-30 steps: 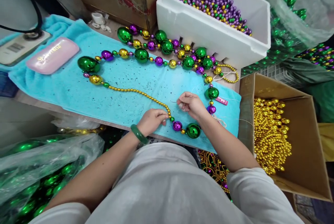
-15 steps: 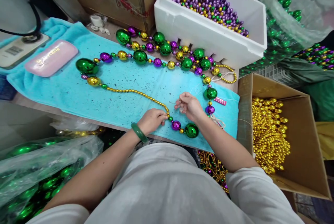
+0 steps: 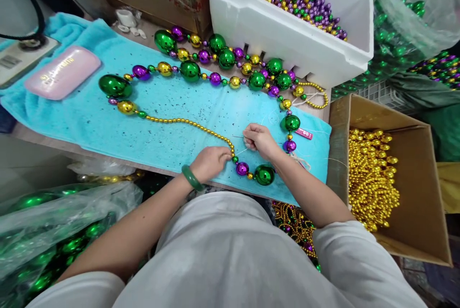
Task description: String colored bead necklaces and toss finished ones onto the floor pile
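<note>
Necklace (image 3: 189, 72), likely limp and slippery, is best held where left hand (image 3: 209, 161) pinches it — right hand (image 3: 261, 140), two o'clock, grips a needle (image 3: 237, 136).

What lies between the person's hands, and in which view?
The head view shows a thin thread between the left hand and right hand, over blue towel; gold beads curve by the left, and a needle-like sliver juts from the right.

Room opens over the towel (image 3: 201, 102) inside the beaded strand (image 3: 189, 71); the foam box (image 3: 280, 35) bars the back.
</note>
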The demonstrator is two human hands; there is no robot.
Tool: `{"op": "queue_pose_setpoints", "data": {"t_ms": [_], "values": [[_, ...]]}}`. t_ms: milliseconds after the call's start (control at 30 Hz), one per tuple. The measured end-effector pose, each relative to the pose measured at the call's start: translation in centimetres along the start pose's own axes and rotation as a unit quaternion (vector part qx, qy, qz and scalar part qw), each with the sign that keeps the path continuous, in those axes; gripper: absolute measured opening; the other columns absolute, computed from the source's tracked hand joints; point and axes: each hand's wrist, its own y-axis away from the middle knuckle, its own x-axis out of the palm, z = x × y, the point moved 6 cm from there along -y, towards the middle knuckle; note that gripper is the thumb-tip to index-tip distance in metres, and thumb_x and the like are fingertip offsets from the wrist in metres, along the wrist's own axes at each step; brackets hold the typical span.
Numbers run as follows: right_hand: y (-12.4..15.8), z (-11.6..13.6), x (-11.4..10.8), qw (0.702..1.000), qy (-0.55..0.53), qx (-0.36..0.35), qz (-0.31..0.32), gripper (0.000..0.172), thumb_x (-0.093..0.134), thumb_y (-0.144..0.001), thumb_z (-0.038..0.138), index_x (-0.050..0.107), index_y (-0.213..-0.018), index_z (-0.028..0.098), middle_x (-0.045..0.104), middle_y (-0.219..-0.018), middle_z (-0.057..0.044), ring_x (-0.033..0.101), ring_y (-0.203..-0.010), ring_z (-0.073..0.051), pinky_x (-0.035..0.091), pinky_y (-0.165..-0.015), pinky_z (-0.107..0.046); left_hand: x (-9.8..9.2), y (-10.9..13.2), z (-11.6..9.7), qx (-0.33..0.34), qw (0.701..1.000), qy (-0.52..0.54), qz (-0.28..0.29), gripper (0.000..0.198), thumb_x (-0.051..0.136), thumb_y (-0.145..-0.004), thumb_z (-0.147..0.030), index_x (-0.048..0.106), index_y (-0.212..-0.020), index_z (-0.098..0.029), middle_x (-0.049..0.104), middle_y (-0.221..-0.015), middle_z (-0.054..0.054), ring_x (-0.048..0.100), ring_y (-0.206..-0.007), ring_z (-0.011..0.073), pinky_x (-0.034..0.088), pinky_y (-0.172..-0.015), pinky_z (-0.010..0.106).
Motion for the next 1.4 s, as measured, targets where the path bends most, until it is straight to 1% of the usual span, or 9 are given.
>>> {"op": "queue_pose_setpoints", "data": {"t_ms": [167, 267, 400, 533, 800, 1000, 1133, 1267, 1400], "values": [[0.8, 1.9, 0.1, 0.998, 0.049, -0.022, -0.011, 0.016, 0.053, -0.074, 0.027, 0.040, -0.068, 0.021, 0.042, -0.046, 0.008, 0.036, -0.036, -0.007, 0.021, -0.036, -0.018, -1.0, -0.7, -0.1, -0.024, 0.990, 0.125, 0.062, 0.025, 0.052, -0.079, -0.034, 0.060, -0.062, -0.018, 0.050, -0.051, -0.003, 0.044, -0.052, 0.0121, 0.030, -0.055, 0.025], [3.0, 3.5, 1.2, 0.977, 0.152, -0.145, -0.027, 0.017, 0.045, -0.083, 0.028, 0.039, -0.068, 0.021, 0.043, -0.052, 0.005, 0.039, -0.044, -0.008, 0.029, -0.045, -0.021, -1.3, -0.8, -0.4, -0.025, 0.993, 0.112, 0.030, 0.034, 0.057, -0.075, -0.038, 0.052, -0.049, -0.017, 0.038, -0.046, -0.004, 0.034, -0.049, 0.0100, 0.023, -0.052, 0.026], [8.3, 3.3, 6.5, 0.801, 0.430, -0.413, 0.059, 0.015, 0.038, -0.087, 0.021, 0.045, -0.073, 0.019, 0.051, -0.065, -0.002, 0.046, -0.060, -0.013, 0.033, -0.056, -0.026, -0.4, -0.5, 0.4, -0.091, 0.954, 0.282, 0.039, 0.029, 0.061, -0.069, -0.037, 0.055, -0.050, -0.016, 0.042, -0.048, -0.003, 0.035, -0.049, 0.0094, 0.024, -0.050, 0.024], [11.0, -1.2, 10.4, 0.582, 0.632, -0.482, 0.174, 0.014, 0.039, -0.084, 0.013, 0.052, -0.079, 0.017, 0.055, -0.066, -0.005, 0.045, -0.059, -0.016, 0.027, -0.052, -0.028, 0.1, 0.0, 1.5, -0.160, 0.892, 0.419, 0.055, 0.029, 0.068, -0.061, -0.043, 0.064, -0.063, -0.014, 0.041, -0.047, -0.004, 0.028, -0.045, 0.0079, 0.019, -0.045, 0.023], [10.2, -4.0, 12.3, 0.503, 0.678, -0.474, 0.250, 0.020, 0.036, -0.091, 0.013, 0.056, -0.090, 0.014, 0.064, -0.077, -0.011, 0.053, -0.066, -0.019, 0.031, -0.052, -0.028, 0.4, 1.0, 0.0, -0.110, 0.926, 0.351, 0.087, 0.027, 0.065, -0.064, -0.040, 0.062, -0.059, -0.014, 0.046, -0.051, -0.003, 0.037, -0.051, 0.0087, 0.027, -0.047, 0.022], [11.2, -2.9, 12.6, 0.543, 0.642, -0.489, 0.233, 0.020, 0.042, -0.090, 0.021, 0.058, -0.080, 0.015, 0.062, -0.072, -0.008, 0.052, -0.065, -0.019, 0.035, -0.055, -0.030, 0.3, 1.0, -0.2, -0.081, 0.935, 0.331, 0.098, 0.025, 0.063, -0.066, -0.039, 0.058, -0.061, -0.015, 0.048, -0.053, -0.004, 0.039, -0.052, 0.0091, 0.028, -0.048, 0.022], [10.8, 2.8, 8.0, 0.686, 0.516, -0.504, 0.098, 0.030, 0.046, -0.090, 0.037, 0.057, -0.071, 0.017, 0.062, -0.070, -0.007, 0.053, -0.070, -0.017, 0.042, -0.066, -0.031, -0.7, 0.8, 0.2, -0.044, 0.936, 0.343, 0.069, 0.028, 0.060, -0.068, -0.042, 0.060, -0.066, -0.014, 0.050, -0.058, -0.003, 0.041, -0.056, 0.0099, 0.031, -0.053, 0.022], [6.5, 6.3, 0.7, 0.841, 0.416, -0.335, -0.083, 0.017, 0.051, -0.085, 0.026, 0.061, -0.075, 0.017, 0.063, -0.072, -0.004, 0.055, -0.068, -0.015, 0.042, -0.066, -0.029, -1.4, 0.7, 0.5, -0.015, 0.949, 0.314, 0.038, 0.027, 0.060, -0.072, -0.041, 0.063, -0.068, -0.014, 0.051, -0.059, -0.002, 0.039, -0.056, 0.0100, 0.029, -0.053, 0.023], [2.1, 2.7, 0.2, 0.952, 0.274, -0.071, 0.114, 0.007, 0.056, -0.072, 0.018, 0.063, -0.071, 0.015, 0.063, -0.067, -0.002, 0.056, -0.062, -0.013, 0.043, -0.059, -0.025, -1.7, 0.6, 0.0, 0.024, 0.955, 0.295, 0.016, 0.025, 0.059, -0.076, -0.039, 0.067, -0.073, -0.015, 0.056, -0.062, 0.000, 0.042, -0.057, 0.0114, 0.033, -0.055, 0.024]]}}
